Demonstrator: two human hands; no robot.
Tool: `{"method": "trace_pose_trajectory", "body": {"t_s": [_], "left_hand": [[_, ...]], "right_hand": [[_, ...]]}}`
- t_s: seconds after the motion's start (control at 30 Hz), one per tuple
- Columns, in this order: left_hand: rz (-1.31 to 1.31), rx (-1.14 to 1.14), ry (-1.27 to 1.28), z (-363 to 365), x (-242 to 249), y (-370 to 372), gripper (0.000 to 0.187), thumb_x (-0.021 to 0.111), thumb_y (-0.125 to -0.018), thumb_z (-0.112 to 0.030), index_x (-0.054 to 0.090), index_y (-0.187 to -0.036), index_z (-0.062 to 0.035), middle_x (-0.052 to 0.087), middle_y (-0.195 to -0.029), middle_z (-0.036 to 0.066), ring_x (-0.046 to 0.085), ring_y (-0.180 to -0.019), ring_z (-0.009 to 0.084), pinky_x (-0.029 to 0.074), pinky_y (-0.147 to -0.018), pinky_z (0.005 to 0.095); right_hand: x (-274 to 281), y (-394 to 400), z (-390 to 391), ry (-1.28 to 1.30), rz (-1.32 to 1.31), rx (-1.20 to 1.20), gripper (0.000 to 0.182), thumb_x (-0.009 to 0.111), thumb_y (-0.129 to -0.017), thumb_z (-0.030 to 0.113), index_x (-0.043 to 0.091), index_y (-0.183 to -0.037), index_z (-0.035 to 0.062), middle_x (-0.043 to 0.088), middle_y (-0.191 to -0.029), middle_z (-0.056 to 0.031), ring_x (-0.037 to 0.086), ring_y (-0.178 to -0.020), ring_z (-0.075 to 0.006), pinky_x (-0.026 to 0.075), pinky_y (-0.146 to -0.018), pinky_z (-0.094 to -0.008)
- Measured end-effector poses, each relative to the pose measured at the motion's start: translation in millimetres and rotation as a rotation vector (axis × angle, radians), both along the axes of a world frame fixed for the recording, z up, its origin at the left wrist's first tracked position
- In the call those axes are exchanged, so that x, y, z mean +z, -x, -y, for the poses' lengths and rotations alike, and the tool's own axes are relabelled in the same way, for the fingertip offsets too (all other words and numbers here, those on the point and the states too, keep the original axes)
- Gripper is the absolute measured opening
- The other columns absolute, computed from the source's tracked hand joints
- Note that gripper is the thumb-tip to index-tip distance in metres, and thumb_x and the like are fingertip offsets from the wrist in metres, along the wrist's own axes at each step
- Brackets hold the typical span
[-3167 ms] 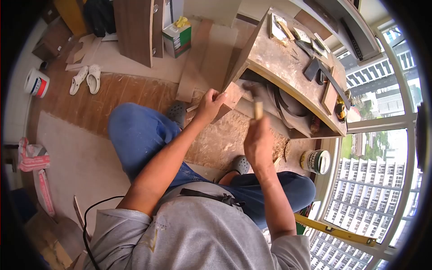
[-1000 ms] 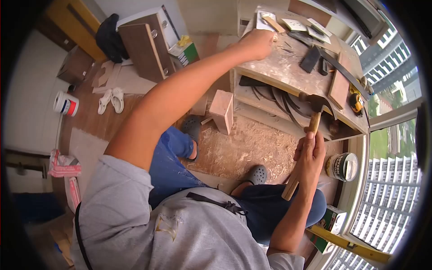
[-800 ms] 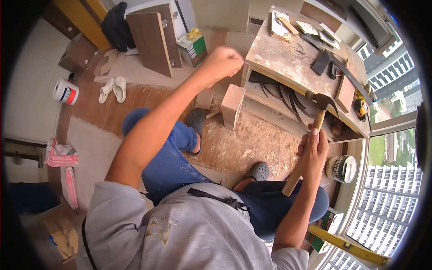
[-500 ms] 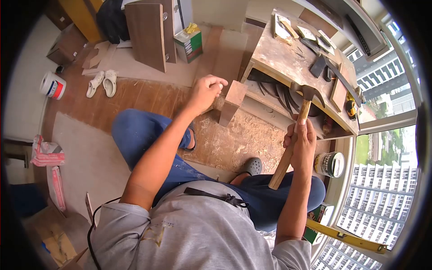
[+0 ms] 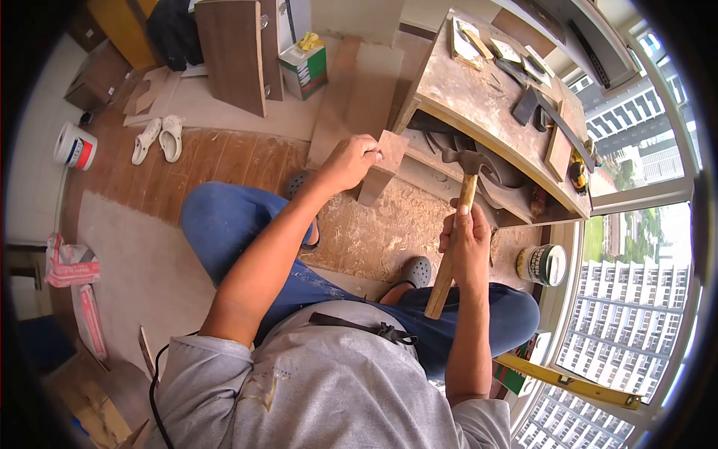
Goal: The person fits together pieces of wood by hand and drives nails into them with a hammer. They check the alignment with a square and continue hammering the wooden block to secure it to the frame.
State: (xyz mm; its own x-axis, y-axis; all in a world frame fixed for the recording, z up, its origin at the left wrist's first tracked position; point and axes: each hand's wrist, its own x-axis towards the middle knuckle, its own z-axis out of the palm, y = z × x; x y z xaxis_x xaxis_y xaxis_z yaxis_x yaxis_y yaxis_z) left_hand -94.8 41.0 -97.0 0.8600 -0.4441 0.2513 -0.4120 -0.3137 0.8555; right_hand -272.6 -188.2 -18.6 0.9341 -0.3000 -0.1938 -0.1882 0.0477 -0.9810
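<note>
My right hand [image 5: 467,243] is wrapped round the wooden handle of a claw hammer [image 5: 469,191], whose dark metal head points up and away from me. The handle's end hangs over my right thigh. My left hand [image 5: 351,162] is closed at the upper left edge of a brown wooden block [image 5: 387,157], the thumb tip touching it. The other fingertips are partly hidden. The block stands slightly tilted in front of a low wooden cabinet. Curly wood shavings [image 5: 419,232] lie on the floor beneath.
Tools and wood pieces lie on the dusty cabinet top [image 5: 471,90]. A paint tub [image 5: 542,265] and yellow spirit level [image 5: 576,383] are by the window at right. Pale clogs [image 5: 158,140], a white bucket [image 5: 75,147] and a green-white tin [image 5: 304,71] stand on the floor at left.
My left hand has moved right and down onto the block's edge, its fingers curling in. My right hand has brought the hammer leftward, nearer the block. The view has shifted slightly.
</note>
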Motion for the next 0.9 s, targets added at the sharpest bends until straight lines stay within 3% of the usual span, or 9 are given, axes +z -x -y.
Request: {"method": "trace_pose_trajectory", "body": {"t_s": [0.1,0.23,0.3,0.5,0.63,0.7,0.73,0.87,0.9], "left_hand": [[-0.053,0.001,-0.042,2,3,3,0.019,0.067,-0.096,-0.012,0.072,-0.097,0.0060,0.071,-0.100,0.020,0.069,-0.094,0.0383,0.053,-0.084,0.0432],[-0.106,0.023,-0.038,3,4,6,0.017,0.068,-0.096,-0.011,0.072,-0.096,0.0056,0.071,-0.098,0.020,0.069,-0.094,0.0367,0.053,-0.084,0.0425],[-0.045,0.015,-0.025,4,1,7,0.015,0.067,-0.097,-0.008,0.071,-0.098,0.0061,0.070,-0.097,0.016,0.068,-0.090,0.0274,0.052,-0.084,0.0364],[0.014,0.010,-0.006,3,-1,10,0.013,0.067,-0.096,-0.006,0.070,-0.097,0.0058,0.070,-0.098,0.017,0.069,-0.092,0.0311,0.053,-0.085,0.0379],[0.133,0.002,0.032,5,-10,12,0.012,0.067,-0.095,-0.007,0.070,-0.098,0.0049,0.071,-0.099,0.016,0.069,-0.095,0.0319,0.053,-0.086,0.0393],[0.126,0.009,0.051,4,-13,11,0.012,0.068,-0.096,-0.008,0.070,-0.096,0.0038,0.071,-0.102,0.016,0.066,-0.099,0.0361,0.052,-0.090,0.0428],[0.126,0.010,0.053,4,-15,12,0.012,0.068,-0.096,-0.008,0.070,-0.096,0.0038,0.071,-0.102,0.016,0.066,-0.099,0.0361,0.052,-0.090,0.0428],[0.216,0.087,0.103,5,-26,13,0.014,0.068,-0.096,-0.010,0.070,-0.095,0.0038,0.071,-0.102,0.015,0.066,-0.098,0.0346,0.052,-0.088,0.0421],[0.276,0.096,0.106,7,-27,15,0.015,0.068,-0.097,-0.011,0.069,-0.093,0.0041,0.070,-0.101,0.015,0.067,-0.096,0.0332,0.053,-0.087,0.0409]], "right_hand": [[-1,-1,-2,0.041,-0.001,0.028,0.035,0.052,-0.113,0.034,0.060,-0.124,0.0023,0.055,-0.076,0.0015,0.052,-0.057,-0.0071,0.044,-0.051,-0.0226],[-6,-6,-1,0.057,0.007,0.041,0.034,0.052,-0.113,0.033,0.059,-0.124,0.0017,0.054,-0.076,0.0016,0.052,-0.057,-0.0069,0.043,-0.051,-0.0224],[-5,-7,-1,0.067,0.005,0.048,0.034,0.052,-0.113,0.032,0.059,-0.124,0.0014,0.054,-0.076,0.0016,0.052,-0.057,-0.0069,0.043,-0.051,-0.0223],[7,-13,-13,0.109,0.019,0.073,0.033,0.051,-0.114,0.030,0.059,-0.125,0.0000,0.053,-0.074,0.0016,0.050,-0.056,-0.0066,0.042,-0.050,-0.0222],[6,-18,-20,0.157,0.044,0.090,0.023,0.054,-0.113,0.025,0.058,-0.112,0.0023,0.054,-0.071,-0.0002,0.051,-0.057,-0.0073,0.042,-0.051,-0.0277],[1,-20,-24,0.383,0.064,0.123,0.023,0.056,-0.111,0.024,0.057,-0.112,0.0017,0.054,-0.068,-0.0061,0.053,-0.056,-0.0143,0.044,-0.052,-0.0353],[3,-21,-26,0.579,0.087,0.142,0.021,0.059,-0.109,0.022,0.057,-0.113,0.0016,0.062,-0.070,-0.0171,0.061,-0.058,-0.0313,0.047,-0.055,-0.0458],[11,-26,-39,0.838,0.123,0.240,0.022,0.059,-0.106,0.020,0.057,-0.120,0.0030,0.070,-0.082,-0.0285,0.067,-0.076,-0.0524,0.050,-0.063,-0.0578],[10,-28,-41,0.838,0.124,0.241,0.022,0.059,-0.106,0.020,0.057,-0.120,0.0030,0.070,-0.082,-0.0285,0.067,-0.076,-0.0524,0.050,-0.063,-0.0578]]}}
